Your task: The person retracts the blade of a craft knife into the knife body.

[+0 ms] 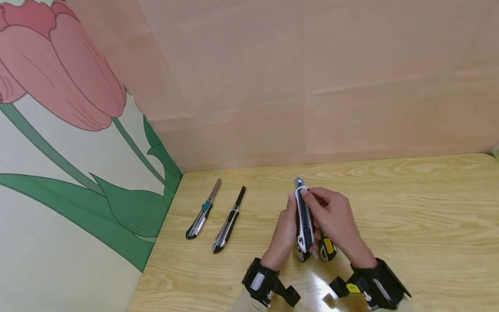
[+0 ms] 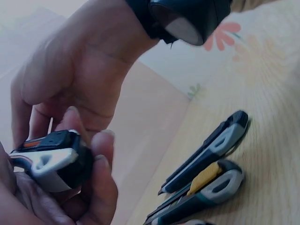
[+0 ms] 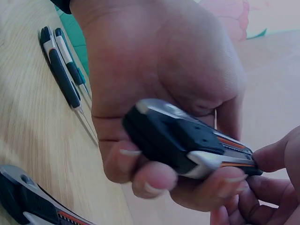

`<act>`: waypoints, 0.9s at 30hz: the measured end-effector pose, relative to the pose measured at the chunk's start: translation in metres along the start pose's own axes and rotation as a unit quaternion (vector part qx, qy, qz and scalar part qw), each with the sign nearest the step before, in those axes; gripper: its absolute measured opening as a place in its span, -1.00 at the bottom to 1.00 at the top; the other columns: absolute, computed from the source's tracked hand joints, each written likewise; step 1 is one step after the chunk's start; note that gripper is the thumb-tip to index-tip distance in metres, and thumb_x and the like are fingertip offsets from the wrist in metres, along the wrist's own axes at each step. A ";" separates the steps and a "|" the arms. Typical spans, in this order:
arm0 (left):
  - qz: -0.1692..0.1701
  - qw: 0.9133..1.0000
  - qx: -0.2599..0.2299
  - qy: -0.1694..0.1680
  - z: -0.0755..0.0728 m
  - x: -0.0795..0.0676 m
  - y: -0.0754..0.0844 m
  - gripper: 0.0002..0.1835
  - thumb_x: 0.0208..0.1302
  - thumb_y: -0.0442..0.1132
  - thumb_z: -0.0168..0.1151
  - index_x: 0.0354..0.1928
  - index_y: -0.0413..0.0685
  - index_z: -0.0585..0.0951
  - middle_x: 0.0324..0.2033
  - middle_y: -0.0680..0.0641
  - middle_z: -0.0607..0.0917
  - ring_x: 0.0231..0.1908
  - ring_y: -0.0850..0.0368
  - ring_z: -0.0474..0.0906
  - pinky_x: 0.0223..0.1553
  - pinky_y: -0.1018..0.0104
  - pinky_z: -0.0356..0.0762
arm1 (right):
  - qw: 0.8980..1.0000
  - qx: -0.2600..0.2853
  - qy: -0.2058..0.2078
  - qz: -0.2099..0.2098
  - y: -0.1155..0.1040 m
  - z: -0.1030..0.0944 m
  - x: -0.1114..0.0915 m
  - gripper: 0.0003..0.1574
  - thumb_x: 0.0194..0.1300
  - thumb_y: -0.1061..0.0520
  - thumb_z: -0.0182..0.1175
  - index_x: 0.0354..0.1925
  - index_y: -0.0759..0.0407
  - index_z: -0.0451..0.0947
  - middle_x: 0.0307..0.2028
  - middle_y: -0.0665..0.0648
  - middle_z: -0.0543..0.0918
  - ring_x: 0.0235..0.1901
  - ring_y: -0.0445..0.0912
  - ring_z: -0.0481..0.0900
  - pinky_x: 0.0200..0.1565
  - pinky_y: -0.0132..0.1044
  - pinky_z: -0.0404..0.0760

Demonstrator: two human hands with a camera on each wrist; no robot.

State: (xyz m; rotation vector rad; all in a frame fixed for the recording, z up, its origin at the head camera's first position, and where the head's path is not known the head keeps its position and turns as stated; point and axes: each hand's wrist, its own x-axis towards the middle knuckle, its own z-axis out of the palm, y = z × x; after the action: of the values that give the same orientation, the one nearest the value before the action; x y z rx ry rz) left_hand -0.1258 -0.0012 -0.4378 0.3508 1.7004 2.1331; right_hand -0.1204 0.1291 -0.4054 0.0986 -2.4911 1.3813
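Note:
My left hand (image 1: 283,236) holds a utility knife (image 1: 305,219) lengthwise, with its fingers curled round the black and silver handle. My right hand (image 1: 331,212) pinches the front end of that knife between thumb and fingers, beside a pale white bit near the tip. In the right wrist view the left hand's fingers wrap the knife (image 3: 164,133) from below. Under the hands a knife with a yellow slider (image 1: 328,247) lies on the table, partly covered by the right hand. Another black and grey knife (image 2: 211,150) lies beside it, mostly hidden in the head view.
To the left on the wooden table (image 1: 421,234) lie two utility knives, a teal and silver one (image 1: 200,216) and a black and silver one (image 1: 227,227), both with blades out. A pinkish cloth (image 1: 249,86) hangs behind; a tulip-printed sheet (image 1: 58,173) stands at the left.

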 end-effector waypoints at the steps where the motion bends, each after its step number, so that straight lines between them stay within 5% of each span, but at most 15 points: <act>1: 0.003 1.000 0.007 0.004 -0.001 0.000 0.000 -0.10 0.43 0.41 -0.47 -0.30 -0.26 0.61 -0.55 -0.35 0.61 -0.73 0.12 0.55 -0.69 0.08 0.66 | 1.000 0.000 0.000 0.000 0.001 0.000 0.000 -0.52 0.47 -0.18 0.04 -0.13 0.14 0.69 -0.55 0.08 0.65 -0.66 -0.09 0.50 -0.67 -0.32 0.46; 4: 0.006 1.000 0.020 0.020 -0.002 0.001 -0.001 -0.10 0.44 0.39 -0.40 -0.29 -0.33 0.63 -0.53 -0.41 0.64 -0.73 0.08 0.57 -0.67 0.00 0.66 | 1.000 -0.001 -0.002 0.004 0.002 -0.002 0.002 -0.50 0.47 -0.19 0.03 -0.13 0.14 0.69 -0.48 0.10 0.70 -0.59 -0.07 0.53 -0.63 -0.32 0.47; 8: -0.008 0.996 0.068 0.066 -0.004 0.001 0.001 -0.20 0.44 0.36 -0.28 -0.34 -0.21 0.66 -0.64 -0.25 0.65 -0.75 0.10 0.55 -0.75 0.19 0.60 | 1.000 -0.010 -0.005 0.006 0.004 -0.005 0.003 -0.47 0.47 -0.20 0.02 -0.09 0.16 0.70 -0.35 0.13 0.75 -0.47 -0.06 0.56 -0.53 -0.30 0.52; 13: -0.023 0.985 0.138 0.104 -0.009 0.003 0.002 -0.36 0.50 0.22 -0.17 -0.45 -0.11 0.63 -0.67 -0.05 0.60 -0.77 -0.24 0.48 -0.84 0.13 0.49 | 1.000 -0.023 -0.015 0.013 0.009 -0.010 0.007 -0.42 0.48 -0.20 0.00 -0.04 0.24 0.67 -0.36 0.16 0.74 -0.50 -0.05 0.59 -0.58 -0.32 0.57; 20: -0.007 0.988 0.121 0.096 -0.031 0.005 0.009 -0.29 0.54 0.20 -0.24 -0.31 -0.29 0.65 -0.45 -0.27 0.75 -0.54 -0.51 0.54 -0.67 -0.15 0.60 | 0.998 -0.032 -0.047 0.041 0.018 -0.019 0.011 -0.34 0.50 -0.22 -0.05 0.02 0.32 0.61 -0.31 0.24 0.72 -0.54 -0.05 0.64 -0.56 -0.27 0.66; 25: 0.010 0.984 0.126 0.123 -0.048 0.006 0.014 -0.32 0.54 0.18 -0.20 -0.32 -0.31 0.63 -0.45 -0.30 0.74 -0.54 -0.48 0.56 -0.71 0.08 0.61 | 0.996 -0.044 -0.056 0.050 0.026 -0.032 0.013 -0.35 0.51 -0.21 -0.07 0.06 0.31 0.59 -0.26 0.28 0.69 -0.49 -0.02 0.62 -0.56 -0.28 0.63; 27: 0.016 0.981 0.132 0.138 -0.055 0.006 0.016 -0.34 0.55 0.15 -0.19 -0.32 -0.33 0.63 -0.45 -0.32 0.74 -0.54 -0.47 0.56 -0.68 0.02 0.63 | 0.996 -0.046 -0.059 0.052 0.030 -0.037 0.013 -0.36 0.52 -0.20 -0.08 0.07 0.31 0.58 -0.26 0.29 0.68 -0.47 0.00 0.61 -0.57 -0.29 0.63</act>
State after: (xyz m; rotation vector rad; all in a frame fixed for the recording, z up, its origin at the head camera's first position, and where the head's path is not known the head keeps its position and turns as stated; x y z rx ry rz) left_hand -0.1566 -0.0495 -0.4350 0.1607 2.1571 2.0567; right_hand -0.1308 0.1775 -0.4072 0.0320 -2.6882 1.3320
